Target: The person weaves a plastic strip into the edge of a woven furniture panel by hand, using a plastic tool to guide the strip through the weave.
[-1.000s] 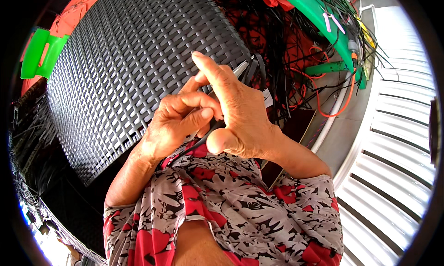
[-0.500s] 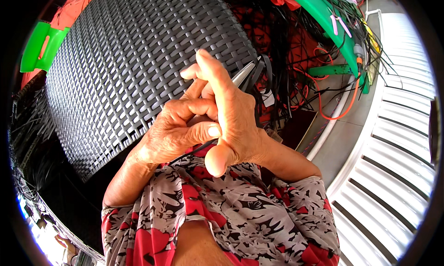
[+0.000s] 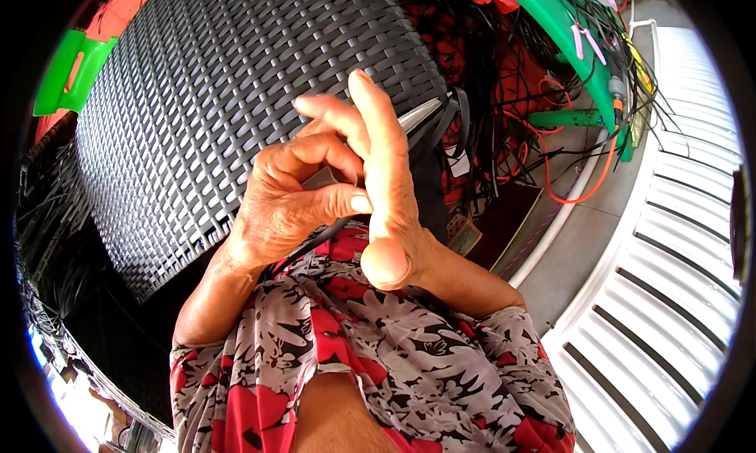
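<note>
My left hand [image 3: 287,193] is closed, its thumb and curled fingers pressed against the palm side of my right hand. A small greyish patch shows between its fingers; what it grips, if anything, is unclear. Upright beside it, my right hand [image 3: 390,173] has its fingers stretched out and its thumb toward me. Beyond both hands stands a large panel woven from dark grey flat strips [image 3: 260,75]. Just past the right hand, a pointed silver metal tool [image 3: 420,114] lies along the panel's right edge; its other end is hidden. A black strip [image 3: 462,122] loops beside its tip.
Loose black strips [image 3: 480,67] hang in a tangle over red material at the right. A green frame [image 3: 563,39] holds pink-handled snips [image 3: 584,42]. An orange cable [image 3: 579,199] curls near the floor. A white slatted bench [image 3: 669,295] runs along the right side.
My right hand has turned more edge-on and its fingers have straightened upward. My left hand has shifted slightly left and up, still against it. The view has moved slightly.
</note>
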Motion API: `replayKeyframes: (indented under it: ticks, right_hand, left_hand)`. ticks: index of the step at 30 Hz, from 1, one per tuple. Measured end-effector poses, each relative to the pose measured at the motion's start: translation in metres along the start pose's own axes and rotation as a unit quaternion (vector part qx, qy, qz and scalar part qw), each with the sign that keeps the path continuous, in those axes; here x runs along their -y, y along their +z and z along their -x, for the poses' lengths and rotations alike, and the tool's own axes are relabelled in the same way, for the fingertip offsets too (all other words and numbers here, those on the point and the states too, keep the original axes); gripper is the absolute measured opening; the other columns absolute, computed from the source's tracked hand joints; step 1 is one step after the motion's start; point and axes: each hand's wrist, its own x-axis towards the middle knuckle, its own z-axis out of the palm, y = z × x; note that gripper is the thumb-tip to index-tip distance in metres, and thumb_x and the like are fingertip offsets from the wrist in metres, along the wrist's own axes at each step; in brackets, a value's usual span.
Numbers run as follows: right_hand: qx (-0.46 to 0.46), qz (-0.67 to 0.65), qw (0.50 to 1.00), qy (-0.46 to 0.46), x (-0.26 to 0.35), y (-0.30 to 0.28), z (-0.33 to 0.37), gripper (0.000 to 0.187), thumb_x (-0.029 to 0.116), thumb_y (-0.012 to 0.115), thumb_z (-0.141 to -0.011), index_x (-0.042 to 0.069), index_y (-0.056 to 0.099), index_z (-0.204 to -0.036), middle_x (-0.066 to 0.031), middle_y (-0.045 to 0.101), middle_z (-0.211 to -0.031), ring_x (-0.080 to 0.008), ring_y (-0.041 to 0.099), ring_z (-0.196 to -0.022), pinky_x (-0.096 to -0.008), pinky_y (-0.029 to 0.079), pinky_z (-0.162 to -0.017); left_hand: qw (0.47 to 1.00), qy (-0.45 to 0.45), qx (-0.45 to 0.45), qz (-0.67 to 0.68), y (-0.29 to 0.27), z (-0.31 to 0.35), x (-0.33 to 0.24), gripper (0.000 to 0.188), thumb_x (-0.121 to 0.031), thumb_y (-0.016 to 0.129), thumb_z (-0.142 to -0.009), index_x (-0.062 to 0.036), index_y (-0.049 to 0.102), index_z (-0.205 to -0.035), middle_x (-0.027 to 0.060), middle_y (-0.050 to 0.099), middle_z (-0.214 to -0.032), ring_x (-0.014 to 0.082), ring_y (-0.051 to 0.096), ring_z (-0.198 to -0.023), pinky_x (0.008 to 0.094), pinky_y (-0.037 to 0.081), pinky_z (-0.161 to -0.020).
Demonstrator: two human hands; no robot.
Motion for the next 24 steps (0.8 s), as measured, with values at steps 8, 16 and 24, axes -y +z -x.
replayKeyframes:
  ticks: [8, 16, 24]
  right_hand:
    - [-0.06, 0.141, 0.988, -0.013, 0.019, -0.011, 0.006, 0.055, 0.025, 0.058, -0.085, -0.002, 0.04, -0.13, -0.016, 0.055, -0.118, -0.0223, 0.056, -0.094, -0.0331, 0.047, -0.079]
    - [-0.021, 0.343, 0.939, 0.01, 0.02, -0.026, 0.022, 0.022, 0.002, 0.069, -0.076, 0.002, 0.06, -0.097, -0.0089, 0.058, -0.084, -0.0256, 0.055, -0.072, -0.0342, 0.045, -0.064]
    - [-0.147, -0.028, 0.972, 0.183, 0.059, -0.104, -0.005, 0.017, 0.007, 0.065, -0.087, -0.001, 0.064, -0.102, -0.0047, 0.061, -0.074, -0.0063, 0.05, -0.056, -0.0186, 0.039, -0.05]
  left_hand:
    - [0.988, 0.038, -0.117, 0.088, 0.007, 0.002, 0.015, 0.016, -0.009, 0.059, -0.092, 0.0007, 0.061, -0.08, 0.0111, 0.061, -0.107, 0.0078, 0.056, -0.067, 0.02, 0.045, -0.047]
    - [0.994, 0.058, -0.068, 0.069, 0.001, -0.001, 0.023, 0.014, -0.008, 0.058, -0.092, 0.0012, 0.062, -0.083, 0.0168, 0.058, -0.112, 0.0083, 0.058, -0.068, 0.0177, 0.045, -0.047]
    - [0.984, -0.145, -0.098, -0.008, 0.002, 0.0, -0.003, 0.029, -0.005, 0.067, -0.084, 0.0065, 0.057, -0.109, 0.007, 0.065, -0.077, 0.0063, 0.054, -0.057, 0.0157, 0.04, -0.047]
